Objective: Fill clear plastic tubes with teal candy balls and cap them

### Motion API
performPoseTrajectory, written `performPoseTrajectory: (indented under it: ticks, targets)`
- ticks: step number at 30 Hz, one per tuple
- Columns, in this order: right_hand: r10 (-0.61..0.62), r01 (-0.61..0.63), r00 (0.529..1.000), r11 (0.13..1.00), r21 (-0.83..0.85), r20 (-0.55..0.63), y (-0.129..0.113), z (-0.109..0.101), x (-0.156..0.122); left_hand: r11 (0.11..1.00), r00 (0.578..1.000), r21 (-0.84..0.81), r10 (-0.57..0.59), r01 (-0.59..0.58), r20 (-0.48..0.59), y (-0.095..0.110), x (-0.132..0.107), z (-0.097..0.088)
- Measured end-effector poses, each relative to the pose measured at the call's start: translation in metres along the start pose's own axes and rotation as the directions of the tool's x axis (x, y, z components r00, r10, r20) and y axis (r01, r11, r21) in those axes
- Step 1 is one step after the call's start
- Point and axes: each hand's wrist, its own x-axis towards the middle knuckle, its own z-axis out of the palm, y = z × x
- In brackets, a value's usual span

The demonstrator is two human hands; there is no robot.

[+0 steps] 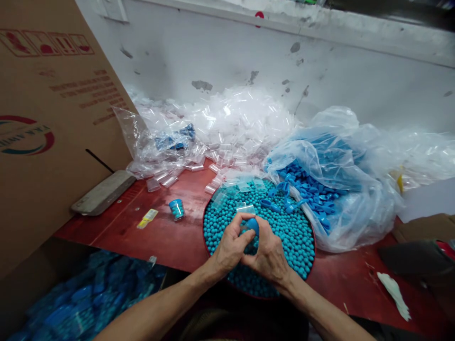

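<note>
My left hand (231,244) and my right hand (269,251) meet above a round red tub (313,251) of small teal balls (295,251). Between their fingertips is a rounded blue cap (252,224), with fingers of both hands closed around it. Whatever lies beneath the cap is mostly hidden by my fingers. Just beyond my fingertips, a clear plastic tube (245,208) rests on the balls. Loose blue caps (270,205) lie at the tub's far right side. Left of the tub, a small clear cup with a blue cap (177,209) holds teal balls.
Clear tubes (234,123) are heaped along the wall. A plastic bag (369,208) spills blue pieces (313,189) at right. A cardboard box (53,104) and a grey flat device (103,193) stand left. Below the red table (131,241) are filled blue-capped containers (81,303).
</note>
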Motion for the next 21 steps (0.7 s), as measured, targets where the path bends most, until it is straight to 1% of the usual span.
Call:
performPoseTrajectory:
  ticks: [1,3,5,6,7,8,10,11,13,14,15,16,17,18,19,20,21]
  targets:
    - [0.030,-0.030,1.000,1.000,0.000,0.008,-0.002,0.001,-0.001,1.000,1.000,0.014,0.013,-0.013,0.009,-0.001,0.000,-0.002]
    - [0.080,-0.082,0.992,0.997,0.017,0.094,-0.006,-0.001,-0.001,0.997,0.998,0.050,0.050,-0.052,0.031,-0.002,0.001,-0.007]
    - [0.073,-0.085,0.970,0.995,0.042,0.231,-0.007,-0.006,0.001,0.994,0.997,0.083,0.074,-0.077,0.030,-0.001,-0.001,-0.017]
    - [0.060,-0.077,0.957,0.996,0.050,0.283,-0.005,-0.010,0.004,0.993,0.997,0.090,0.069,-0.071,0.017,0.000,-0.003,-0.024]
    - [0.052,-0.071,0.949,0.996,0.048,0.311,-0.001,-0.014,0.006,0.994,0.998,0.096,0.056,-0.055,-0.007,0.001,-0.005,-0.033]
    - [0.058,-0.072,0.948,0.997,0.034,0.314,0.005,-0.018,0.009,0.994,0.998,0.101,0.040,-0.036,-0.044,0.002,-0.008,-0.043]
    - [0.097,-0.095,0.956,0.995,-0.023,0.275,0.019,-0.023,0.018,0.991,0.989,0.137,0.021,0.000,-0.147,0.003,-0.013,-0.067]
    - [0.117,-0.104,0.960,0.993,-0.062,0.253,0.027,-0.025,0.022,0.982,0.977,0.186,0.029,0.012,-0.213,0.002,-0.016,-0.080]
    - [0.126,-0.093,0.961,0.985,-0.142,0.245,0.038,-0.025,0.032,0.935,0.936,0.351,0.083,0.045,-0.342,0.000,-0.019,-0.106]
    - [0.117,-0.072,0.958,0.982,-0.176,0.262,0.041,-0.024,0.036,0.886,0.912,0.460,0.135,0.065,-0.388,-0.002,-0.019,-0.117]
    - [0.105,-0.046,0.951,0.978,-0.203,0.290,0.043,-0.022,0.041,0.814,0.883,0.575,0.205,0.086,-0.423,-0.004,-0.019,-0.125]
    - [0.094,-0.021,0.942,0.975,-0.223,0.322,0.043,-0.020,0.045,0.722,0.849,0.684,0.292,0.107,-0.440,-0.006,-0.019,-0.130]
    - [0.084,0.002,0.931,0.972,-0.237,0.355,0.042,-0.017,0.049,0.619,0.815,0.776,0.384,0.122,-0.434,-0.007,-0.018,-0.131]
    - [0.080,0.020,0.919,0.969,-0.248,0.386,0.041,-0.014,0.052,0.518,0.785,0.846,0.467,0.128,-0.406,-0.008,-0.017,-0.128]
    - [0.078,0.034,0.908,0.965,-0.258,0.411,0.040,-0.011,0.055,0.434,0.769,0.893,0.530,0.116,-0.358,-0.008,-0.016,-0.122]
    - [0.076,0.047,0.898,0.963,-0.266,0.433,0.040,-0.009,0.057,0.375,0.770,0.923,0.563,0.086,-0.300,-0.007,-0.013,-0.112]
    - [0.071,0.060,0.889,0.961,-0.269,0.451,0.040,-0.006,0.058,0.338,0.789,0.940,0.566,0.040,-0.237,-0.006,-0.009,-0.101]
